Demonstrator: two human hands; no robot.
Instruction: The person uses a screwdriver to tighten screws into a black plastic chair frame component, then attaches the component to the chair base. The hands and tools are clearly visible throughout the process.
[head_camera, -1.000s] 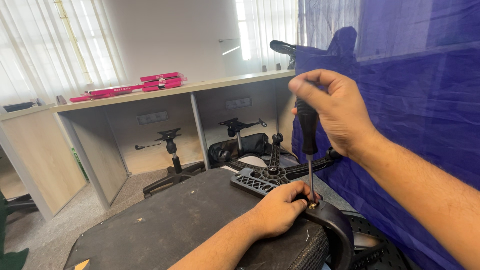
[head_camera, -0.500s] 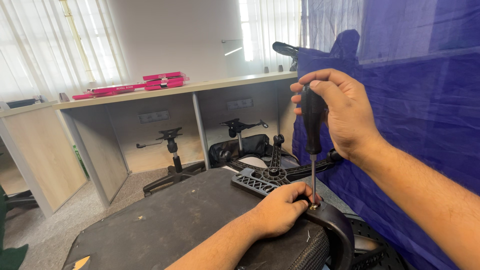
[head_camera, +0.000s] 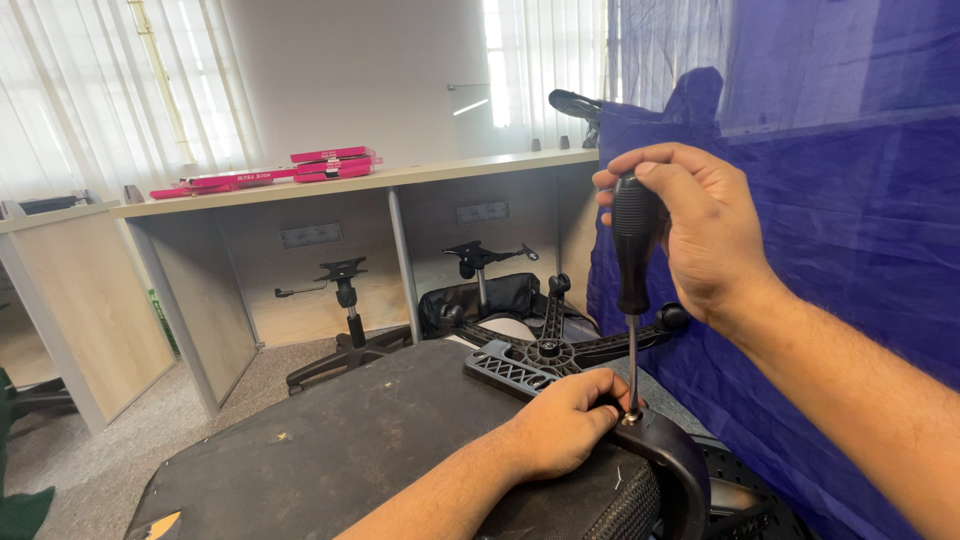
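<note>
Right hand (head_camera: 705, 230) upright atop screwdriver (head_camera: 634, 260)

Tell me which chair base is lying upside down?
The star-shaped chair base just behind the screwdriver, its legs spread with the wheels pointing up. The two chair bases under the desk stand upright with their posts up.

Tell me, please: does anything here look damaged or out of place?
Yes. The dark seat underside is dusty and scuffed, and two chair bases stand seatless under the desk. A star-shaped base lies flat behind the screwdriver.
</note>
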